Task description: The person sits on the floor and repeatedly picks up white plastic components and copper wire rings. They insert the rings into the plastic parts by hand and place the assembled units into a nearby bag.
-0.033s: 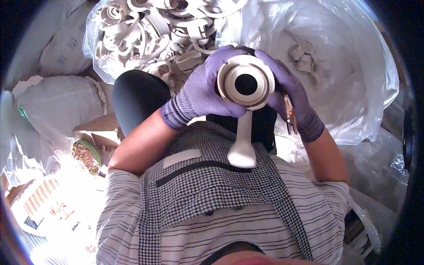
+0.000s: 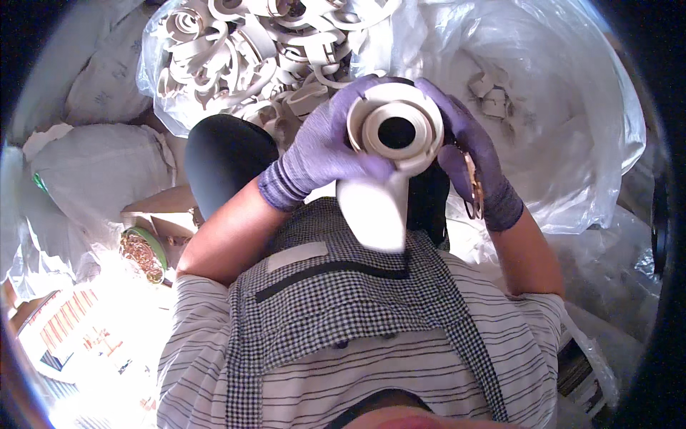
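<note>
In front of my chest I hold a white round plastic part [image 2: 434,121] with a stepped collar and a dark round opening facing up. A broad white arm [image 2: 373,214], smeared by motion, extends from it toward my apron. My left hand [image 2: 332,132], in a purple glove, is closed round its left side, the thumb on the lower rim. My gloved right hand [image 2: 471,146] grips the right side; some of its fingers are hidden behind the part. Thin copper-coloured metal pieces [image 2: 474,189] show at the right palm.
A clear plastic bag [image 2: 236,68] heaped with similar white parts lies ahead to the left. To the right, a large open clear bag [image 2: 572,129] has a few white pieces inside. On my left are a green-rimmed bowl [image 2: 153,247] of copper-coloured pieces, a cardboard box [image 2: 161,207] and white sacks [image 2: 100,161].
The part has turned in my hands: its arm, narrow before, now shows a broad face and lies further left. My right thumb has moved slightly away from the rim.
</note>
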### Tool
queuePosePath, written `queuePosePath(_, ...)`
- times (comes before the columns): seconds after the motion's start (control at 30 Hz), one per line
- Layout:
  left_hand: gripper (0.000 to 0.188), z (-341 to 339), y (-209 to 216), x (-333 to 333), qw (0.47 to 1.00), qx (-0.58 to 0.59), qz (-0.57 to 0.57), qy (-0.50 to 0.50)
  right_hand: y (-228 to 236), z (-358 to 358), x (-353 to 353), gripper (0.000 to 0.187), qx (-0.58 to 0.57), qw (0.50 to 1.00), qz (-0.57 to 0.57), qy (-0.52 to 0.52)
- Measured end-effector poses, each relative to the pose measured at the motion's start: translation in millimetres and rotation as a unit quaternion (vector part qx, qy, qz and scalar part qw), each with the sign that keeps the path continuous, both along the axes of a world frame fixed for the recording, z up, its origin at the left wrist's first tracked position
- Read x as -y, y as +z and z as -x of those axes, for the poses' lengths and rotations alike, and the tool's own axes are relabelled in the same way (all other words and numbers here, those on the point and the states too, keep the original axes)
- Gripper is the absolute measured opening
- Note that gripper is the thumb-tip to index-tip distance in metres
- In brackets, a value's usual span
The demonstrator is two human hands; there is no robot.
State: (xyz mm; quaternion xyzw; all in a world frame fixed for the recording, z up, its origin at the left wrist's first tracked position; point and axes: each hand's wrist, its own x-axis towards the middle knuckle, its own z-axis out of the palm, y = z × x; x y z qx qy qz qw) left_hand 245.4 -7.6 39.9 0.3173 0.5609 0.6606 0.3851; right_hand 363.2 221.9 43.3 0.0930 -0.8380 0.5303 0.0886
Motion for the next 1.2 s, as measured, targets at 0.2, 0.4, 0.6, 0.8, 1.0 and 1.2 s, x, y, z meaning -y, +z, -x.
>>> queuePosePath(0.2, 0.108, -21, 57, 12, 0.977, 0.202, -0.064, 0.013, 48, -16, 40, 0.078, -0.180, 0.969, -0.145, -0.085)
queuePosePath(0.4, 0.105, -21, 66, 21, 0.994, -0.038, 0.090, -0.040, 66, -15, 58, 0.050, -0.191, 0.957, -0.190, -0.112)
queuePosePath(0.6, 0.112, -31, 36, 31, 0.986, 0.166, -0.003, -0.008, 47, -12, 57, 0.047, -0.153, 0.976, -0.144, -0.063)
queuePosePath(0.8, 0.054, 90, 12, 69, 0.937, -0.242, 0.215, 0.135, 30, -29, 25, 0.024, -0.077, 0.950, 0.256, -0.163)
queuePosePath(1.0, 0.067, 280, 43, 113, 0.779, -0.542, 0.179, 0.261, -30, -61, -61, 0.015, 0.078, 0.917, 0.264, -0.287)
queuePosePath(1.2, 0.080, 372, 11, 98, 0.825, -0.481, 0.161, 0.249, -128, -107, -132, 0.040, -0.009, 0.922, -0.132, -0.363)
